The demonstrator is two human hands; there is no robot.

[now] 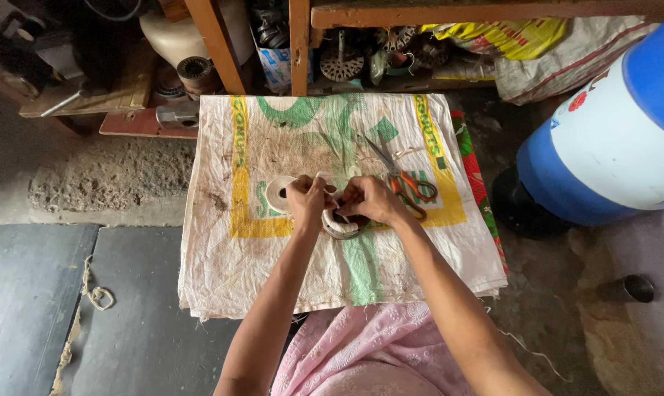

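Observation:
A small round ring-shaped part (340,224) wrapped in whitish tape lies on a white woven sack (222,249) spread over a low stand. My left hand (308,199) pinches it from the left and my right hand (371,199) grips it from the right, fingers closed over its top. A roll of white tape (279,193) lies just left of my left hand. Orange-handled scissors (409,183) lie just right of my right hand, blades pointing up and left. A bit of white string (404,153) lies above the scissors.
A large blue and white drum (618,125) stands at the right. Wooden shelf legs (298,44) and metal parts, sacks and clutter sit beyond the sack. A small dark cup (639,287) is on the floor at right. A string scrap (97,295) lies at left.

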